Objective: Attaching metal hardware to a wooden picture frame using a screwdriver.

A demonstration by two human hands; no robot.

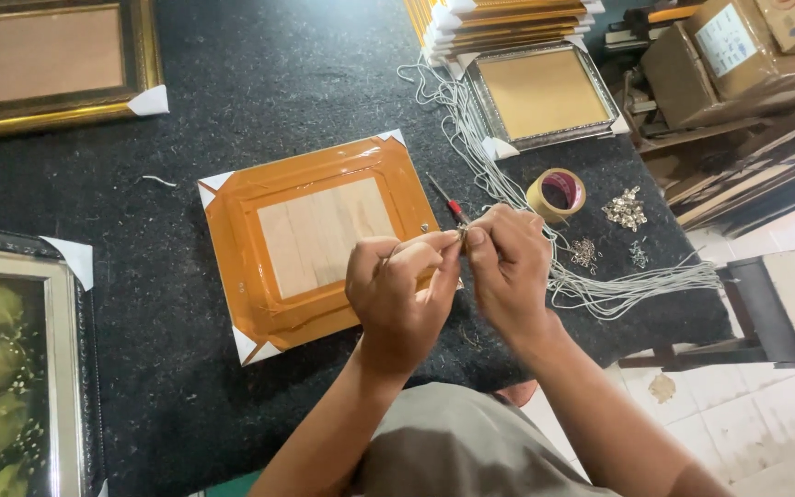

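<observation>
An orange picture frame [259,198] wrapped in clear film lies face down on the dark felt table [259,83], with white corner guards and a pale wooden back panel. My left hand [397,294] and my right hand [508,267] meet over its right edge, fingertips pinched together on a thin white cord. A red-handled screwdriver [445,202] lies just beyond my fingers. The cord's end between my fingertips is too small to make out.
A bundle of white cords [526,202] runs across the table's right side. A tape roll [556,194] and piles of small metal hangers [626,210] lie nearby. Other frames: gold [48,60], silver [545,92], a stack [508,18], a leaf picture [2,368]. Cardboard boxes [738,55] stand at right.
</observation>
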